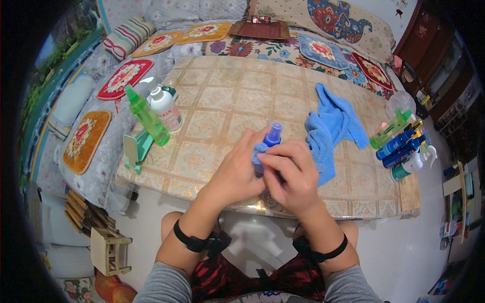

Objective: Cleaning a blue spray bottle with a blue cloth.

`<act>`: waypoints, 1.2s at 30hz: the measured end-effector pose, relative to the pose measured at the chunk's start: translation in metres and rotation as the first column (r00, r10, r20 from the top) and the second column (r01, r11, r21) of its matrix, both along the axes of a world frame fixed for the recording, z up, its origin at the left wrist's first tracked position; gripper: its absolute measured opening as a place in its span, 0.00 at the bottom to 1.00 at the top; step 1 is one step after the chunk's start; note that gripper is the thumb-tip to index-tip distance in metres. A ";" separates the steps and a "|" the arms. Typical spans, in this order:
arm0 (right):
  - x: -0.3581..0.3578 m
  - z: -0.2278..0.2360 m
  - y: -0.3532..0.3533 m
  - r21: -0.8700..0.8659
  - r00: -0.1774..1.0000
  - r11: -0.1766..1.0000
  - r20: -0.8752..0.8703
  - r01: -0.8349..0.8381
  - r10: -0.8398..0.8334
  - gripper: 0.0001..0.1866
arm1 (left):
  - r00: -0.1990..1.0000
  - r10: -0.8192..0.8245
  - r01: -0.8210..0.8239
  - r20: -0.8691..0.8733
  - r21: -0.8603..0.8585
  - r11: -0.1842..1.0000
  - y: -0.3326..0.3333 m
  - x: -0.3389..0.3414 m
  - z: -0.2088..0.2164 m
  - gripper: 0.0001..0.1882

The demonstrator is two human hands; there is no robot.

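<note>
In front of me at the near side of the table, my left hand (237, 169) is closed around a small blue spray bottle (273, 135) with a translucent cap. Its lower body is mostly hidden by my fingers. My right hand (292, 174) pinches a bit of fuzzy blue cloth (259, 150) against the bottle's side, just below the cap. Right behind my right hand lies a crumpled blue towel (337, 121). Whether the pinched cloth belongs to it is hidden.
On the table's left stand a green spray bottle (146, 116), a white pump bottle (165, 108) and a mint-green phone stand (137, 150). Several bottles, one a blue can (395, 145), crowd the right edge. A patterned cover (222, 101) spans the tabletop. A wooden stool (108, 250) stands lower left.
</note>
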State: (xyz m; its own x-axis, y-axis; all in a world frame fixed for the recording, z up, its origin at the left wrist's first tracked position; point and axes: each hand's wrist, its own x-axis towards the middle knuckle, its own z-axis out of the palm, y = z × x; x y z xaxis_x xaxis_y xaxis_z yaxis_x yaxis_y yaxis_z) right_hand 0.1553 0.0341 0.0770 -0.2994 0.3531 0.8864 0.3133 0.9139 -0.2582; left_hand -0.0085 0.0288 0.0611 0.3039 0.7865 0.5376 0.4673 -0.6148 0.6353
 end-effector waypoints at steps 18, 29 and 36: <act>0.011 -0.011 0.011 -0.086 0.992 0.995 -0.106 0.057 -0.066 0.17 | 1.000 0.002 -0.002 0.001 0.054 0.999 0.004 0.005 0.002 0.38; 0.015 -0.030 0.024 -0.484 0.949 0.869 -0.309 -0.103 -0.060 0.14 | 0.996 -0.083 0.081 -0.044 -0.043 0.996 -0.004 0.003 0.007 0.48; 0.015 -0.014 0.015 -0.373 0.948 0.925 -0.314 -0.068 -0.057 0.11 | 0.996 -0.079 0.076 -0.051 -0.051 0.996 -0.006 -0.002 0.008 0.49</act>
State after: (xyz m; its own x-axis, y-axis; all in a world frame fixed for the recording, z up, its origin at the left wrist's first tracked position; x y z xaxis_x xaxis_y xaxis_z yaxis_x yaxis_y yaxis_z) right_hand 0.1704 0.0491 0.0630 -0.0315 0.6758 0.7364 0.1542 0.7313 -0.6644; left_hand -0.0109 0.0227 0.0693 0.3921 0.7841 0.4810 0.4530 -0.6197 0.6409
